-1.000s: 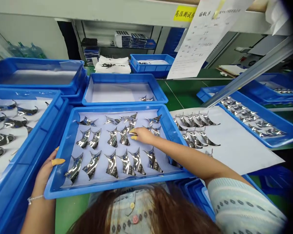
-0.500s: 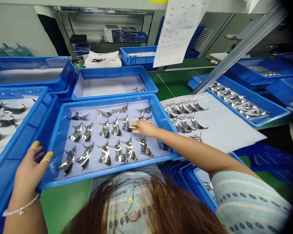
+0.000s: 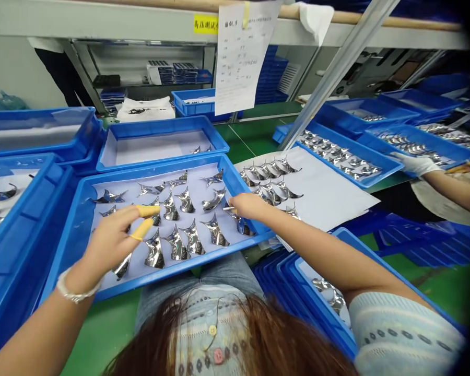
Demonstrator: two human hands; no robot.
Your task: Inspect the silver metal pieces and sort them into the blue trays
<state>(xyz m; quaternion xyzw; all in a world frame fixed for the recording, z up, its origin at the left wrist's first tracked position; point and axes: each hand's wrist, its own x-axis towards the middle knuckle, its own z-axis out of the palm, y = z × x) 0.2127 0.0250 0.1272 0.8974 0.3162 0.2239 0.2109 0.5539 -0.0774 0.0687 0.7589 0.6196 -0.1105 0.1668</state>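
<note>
A blue tray (image 3: 80, 222) lined with white paper sits in front of me with several shiny curved metal parts (image 3: 191, 237) laid in rows. My left hand (image 3: 115, 240), with yellow finger cots, hovers over the tray's left side, fingers extended above the parts and holding nothing. My right hand (image 3: 248, 204) is at the tray's right rim, fingers pinched on one small metal part (image 3: 230, 208).
More metal parts lie on a white sheet (image 3: 329, 193) to the right. Blue trays surround me: a nearly bare one (image 3: 160, 143) behind, others at left (image 3: 15, 209), right (image 3: 337, 154) and below right (image 3: 317, 292). Another person's gloved hand (image 3: 415, 163) works at far right.
My left hand left the tray's front left corner and came over the parts. My right hand moved from the tray's middle to its right rim. The view swung right.
</note>
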